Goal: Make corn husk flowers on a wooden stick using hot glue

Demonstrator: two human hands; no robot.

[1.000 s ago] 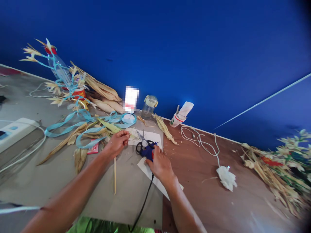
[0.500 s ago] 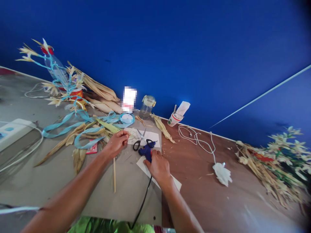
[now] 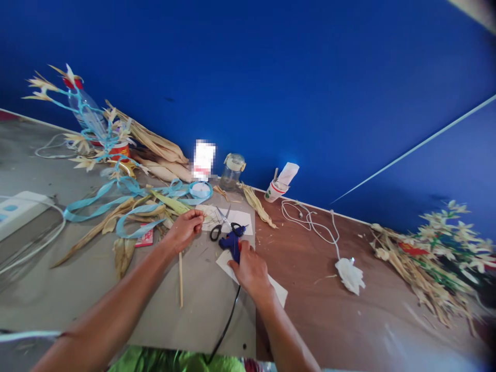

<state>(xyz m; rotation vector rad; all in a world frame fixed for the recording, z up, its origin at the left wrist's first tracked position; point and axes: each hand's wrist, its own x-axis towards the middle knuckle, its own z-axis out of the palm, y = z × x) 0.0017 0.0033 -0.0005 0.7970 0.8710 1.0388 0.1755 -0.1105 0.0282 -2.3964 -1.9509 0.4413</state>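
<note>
My right hand (image 3: 250, 268) is wrapped round a blue hot glue gun (image 3: 231, 245), whose black cord (image 3: 227, 323) runs down to the table's front edge. Its nozzle points up and to the right, close by the handles of the black-handled scissors (image 3: 216, 232). My left hand (image 3: 186, 227) is closed in a pinch left of the scissors; whatever lies between the fingertips is too small to make out. A white sheet (image 3: 244, 222) is under the scissors, and a white card (image 3: 279, 292) lies partly beneath my right hand. Below my left hand rests a thin wooden stick (image 3: 181, 284).
Light-blue ribbon (image 3: 91, 209) and dried corn husks (image 3: 124, 253) spread across the left. A lidded jar (image 3: 231, 173) and a white cup (image 3: 274, 191) stand along the blue wall. At right are a white cable (image 3: 321, 232), a crumpled white piece (image 3: 350, 275) and a husk-flower bunch (image 3: 434, 258).
The whole view has shifted slightly, so things sit a little further left. Both hands keep nearly the same pose, with the glue gun still in my right hand.
</note>
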